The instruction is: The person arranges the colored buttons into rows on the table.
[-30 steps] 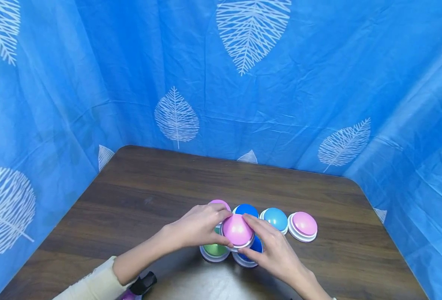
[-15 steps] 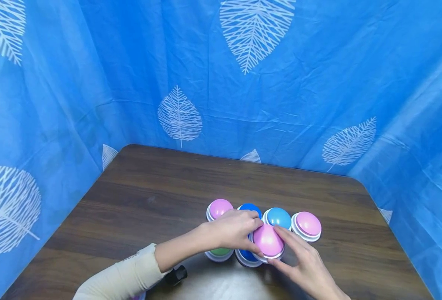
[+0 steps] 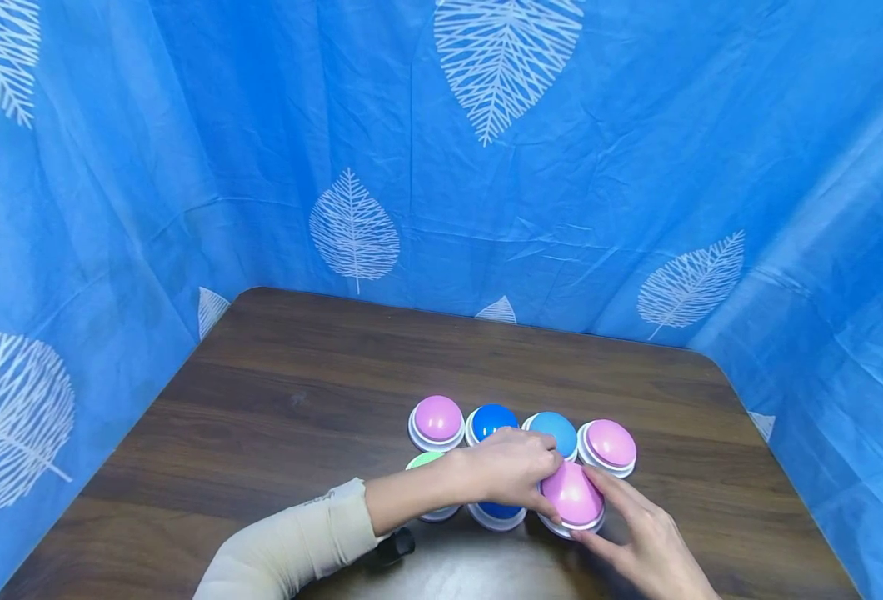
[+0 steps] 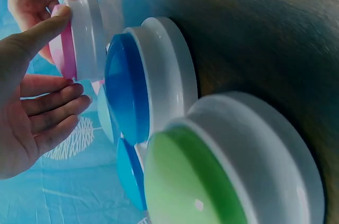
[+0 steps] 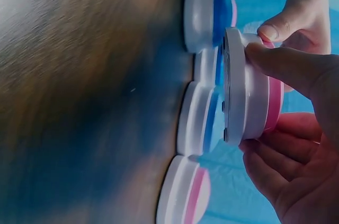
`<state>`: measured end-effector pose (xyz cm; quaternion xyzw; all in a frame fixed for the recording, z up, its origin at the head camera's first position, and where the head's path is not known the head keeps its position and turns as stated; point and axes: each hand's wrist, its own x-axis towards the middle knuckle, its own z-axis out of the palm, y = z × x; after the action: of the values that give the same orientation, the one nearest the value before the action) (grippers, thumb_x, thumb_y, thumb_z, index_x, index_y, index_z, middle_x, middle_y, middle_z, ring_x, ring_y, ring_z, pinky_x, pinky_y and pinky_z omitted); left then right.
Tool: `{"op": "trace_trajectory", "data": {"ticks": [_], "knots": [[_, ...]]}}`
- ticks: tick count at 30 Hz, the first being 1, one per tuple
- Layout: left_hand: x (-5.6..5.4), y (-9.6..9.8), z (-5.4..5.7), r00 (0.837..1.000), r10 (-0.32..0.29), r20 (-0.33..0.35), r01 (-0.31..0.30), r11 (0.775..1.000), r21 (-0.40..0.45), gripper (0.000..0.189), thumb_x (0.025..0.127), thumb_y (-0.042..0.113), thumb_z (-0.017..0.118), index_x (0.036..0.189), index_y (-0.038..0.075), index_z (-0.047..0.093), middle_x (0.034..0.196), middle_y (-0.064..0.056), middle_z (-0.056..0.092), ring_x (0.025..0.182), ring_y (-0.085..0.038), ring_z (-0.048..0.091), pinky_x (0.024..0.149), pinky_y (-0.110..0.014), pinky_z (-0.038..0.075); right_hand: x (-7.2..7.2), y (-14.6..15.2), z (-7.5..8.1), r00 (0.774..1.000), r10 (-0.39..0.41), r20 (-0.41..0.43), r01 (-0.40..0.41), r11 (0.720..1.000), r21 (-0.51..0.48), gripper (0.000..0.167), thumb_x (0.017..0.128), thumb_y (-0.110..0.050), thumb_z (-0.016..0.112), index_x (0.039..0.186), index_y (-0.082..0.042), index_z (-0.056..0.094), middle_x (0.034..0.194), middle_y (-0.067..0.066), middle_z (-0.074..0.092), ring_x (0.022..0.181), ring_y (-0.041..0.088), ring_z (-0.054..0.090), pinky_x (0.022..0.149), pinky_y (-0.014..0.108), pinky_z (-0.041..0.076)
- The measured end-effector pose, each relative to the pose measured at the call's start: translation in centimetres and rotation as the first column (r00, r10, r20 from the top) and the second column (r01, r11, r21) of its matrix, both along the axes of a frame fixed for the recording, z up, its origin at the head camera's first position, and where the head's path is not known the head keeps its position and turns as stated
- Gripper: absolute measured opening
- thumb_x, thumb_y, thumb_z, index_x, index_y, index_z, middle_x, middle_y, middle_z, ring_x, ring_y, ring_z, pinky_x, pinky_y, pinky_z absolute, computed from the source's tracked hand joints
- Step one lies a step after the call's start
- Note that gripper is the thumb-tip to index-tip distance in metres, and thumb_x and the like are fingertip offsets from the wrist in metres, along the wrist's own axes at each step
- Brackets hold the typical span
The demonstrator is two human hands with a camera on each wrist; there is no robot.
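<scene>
Both hands hold one pink dome push button [image 3: 572, 494] with a white round base. My left hand [image 3: 503, 468] grips its left side with thumb and fingers, and my right hand [image 3: 647, 533] pinches the right side. In the right wrist view, the underside of the held button's base [image 5: 246, 89] is off the table. Behind it stand a light blue button [image 3: 556, 432] and a pink button [image 3: 610, 443]. To its left, a dark blue button [image 3: 501, 515] and a green button [image 3: 428, 459] are partly hidden by my left hand and forearm.
Another pink button [image 3: 438, 418] and a blue button [image 3: 492, 420] complete the back row. A black object [image 3: 396, 547] lies partly under the left sleeve [image 3: 299, 533]. The brown wooden table [image 3: 299, 367] ends against a blue leaf-print curtain [image 3: 441, 233].
Both hands have carried the pink button to the right, from over the green and blue front buttons to the right of the front blue one. The other buttons keep their places.
</scene>
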<state>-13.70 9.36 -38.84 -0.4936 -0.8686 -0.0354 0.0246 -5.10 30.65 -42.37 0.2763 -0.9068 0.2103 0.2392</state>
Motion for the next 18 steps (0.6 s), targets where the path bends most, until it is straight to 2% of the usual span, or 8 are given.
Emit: {"op": "trace_trajectory", "data": {"ticks": [2, 6, 10, 18], "knots": [[-0.1, 0.5, -0.3, 1.0, -0.006, 0.01, 0.006, 1.0, -0.012, 0.054, 0.076, 0.068, 0.073, 0.103, 0.021, 0.072, 0.088, 0.01, 0.057, 0.073, -0.001, 0.051, 0.061, -0.019, 0.047, 0.0, 0.4, -0.3, 1.0, -0.011, -0.008, 0.011, 1.0, 0.024, 0.075, 0.07, -0.042, 0.089, 0.131, -0.008, 0.062, 0.123, 0.007, 0.066, 0.111, 0.01, 0.061, 0.095, 0.008, 0.035], [-0.2, 1.2, -0.9, 0.999, -0.001, 0.038, 0.002, 1.0, -0.022, 0.054, 0.075, 0.067, 0.074, 0.104, 0.022, 0.072, 0.089, 0.01, 0.057, 0.076, 0.0, 0.052, 0.065, -0.019, 0.047, 0.1, 0.8, -0.9, 0.999, -0.045, -0.001, 0.045, 0.997, 0.063, 0.078, 0.062, -0.033, 0.094, 0.129, -0.007, 0.063, 0.121, 0.006, 0.067, 0.101, 0.022, 0.066, 0.09, 0.009, 0.04], [-0.4, 1.7, -1.5, 0.997, 0.018, 0.072, -0.016, 1.0, -0.026, 0.053, 0.074, 0.066, 0.076, 0.104, 0.023, 0.072, 0.09, 0.011, 0.058, 0.078, 0.0, 0.052, 0.066, -0.02, 0.047, 0.2, 0.9, -1.3, 0.997, -0.075, 0.029, 0.072, 0.994, 0.085, 0.081, 0.057, -0.026, 0.095, 0.129, -0.008, 0.063, 0.121, 0.005, 0.067, 0.101, 0.024, 0.067, 0.09, 0.008, 0.039], [-0.5, 1.9, -2.1, 0.995, 0.042, 0.096, -0.038, 0.998, -0.047, 0.052, 0.073, 0.062, 0.079, 0.105, 0.022, 0.072, 0.092, 0.009, 0.059, 0.08, -0.004, 0.054, 0.07, -0.021, 0.046, -0.2, 0.5, -2.2, 0.997, -0.069, 0.045, 0.065, 0.995, 0.07, 0.08, 0.056, -0.021, 0.095, 0.128, -0.005, 0.063, 0.123, 0.006, 0.066, 0.102, 0.027, 0.067, 0.095, 0.007, 0.034]]}}
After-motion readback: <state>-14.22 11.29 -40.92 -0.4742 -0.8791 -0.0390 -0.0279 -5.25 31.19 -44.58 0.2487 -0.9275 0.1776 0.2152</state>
